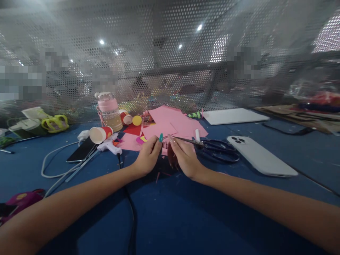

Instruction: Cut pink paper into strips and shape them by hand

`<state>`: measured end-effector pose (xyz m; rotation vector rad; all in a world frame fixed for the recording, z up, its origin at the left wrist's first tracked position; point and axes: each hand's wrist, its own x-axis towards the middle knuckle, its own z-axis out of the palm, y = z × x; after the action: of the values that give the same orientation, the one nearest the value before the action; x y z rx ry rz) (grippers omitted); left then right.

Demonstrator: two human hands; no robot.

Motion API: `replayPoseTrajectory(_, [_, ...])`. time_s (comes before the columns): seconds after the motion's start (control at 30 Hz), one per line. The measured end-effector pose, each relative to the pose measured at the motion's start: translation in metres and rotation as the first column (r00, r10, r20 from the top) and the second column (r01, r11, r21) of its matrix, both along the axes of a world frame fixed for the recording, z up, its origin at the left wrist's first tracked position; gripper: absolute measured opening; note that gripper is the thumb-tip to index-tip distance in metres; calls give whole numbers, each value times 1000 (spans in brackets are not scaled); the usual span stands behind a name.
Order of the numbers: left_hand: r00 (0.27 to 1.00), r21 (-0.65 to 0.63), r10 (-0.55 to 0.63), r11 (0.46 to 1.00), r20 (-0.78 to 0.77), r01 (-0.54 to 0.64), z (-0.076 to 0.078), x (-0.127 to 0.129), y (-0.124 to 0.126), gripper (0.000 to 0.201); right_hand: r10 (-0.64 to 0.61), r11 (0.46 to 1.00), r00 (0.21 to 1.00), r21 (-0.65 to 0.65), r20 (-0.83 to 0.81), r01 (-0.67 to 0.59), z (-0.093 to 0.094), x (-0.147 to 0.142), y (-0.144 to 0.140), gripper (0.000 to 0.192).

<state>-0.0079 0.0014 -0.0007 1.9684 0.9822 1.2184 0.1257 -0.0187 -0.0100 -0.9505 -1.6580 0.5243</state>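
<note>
My left hand and my right hand meet over the near edge of the pink paper sheets. Each is closed in a pinch, thumb on top; what they hold, if anything, is too small to make out. A dark red patch shows between them, below my right fingers, too shadowed to name. Scissors with dark blue handles lie just right of my right hand. Their blades point towards my fingertips, which cover the blade ends. A short white stick rests on the pink paper behind the scissors.
A white phone lies right. On the left are a white glue gun with a black cord, a paper cup, a black phone and a pink-lidded bottle. A perforated metal screen stands behind the blue table.
</note>
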Motion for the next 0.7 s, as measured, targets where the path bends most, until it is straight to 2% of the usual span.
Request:
replayPoseTrajectory(0.1, [997, 36, 23, 999, -75, -20, -1, 0, -1, 24, 46, 995, 991, -78, -128, -57, -1, -5, -2, 35])
replayPoseTrajectory(0.23, [996, 3, -10, 1000, -87, 10, -1, 1, -1, 24, 58, 983, 987, -162, -153, -83, -1, -5, -5, 35])
replayPoseTrajectory(0.57, [999, -16, -22, 1000, -50, 21, 0, 0, -2, 25, -8, 998, 1000, -56, -19, 7, 1, -3, -6, 31])
replayPoseTrajectory(0.7, [994, -25, -56, 998, -92, 54, 0, 1, -2, 24, -12, 999, 1000, -37, 13, 12, 0, -2, -6, 29])
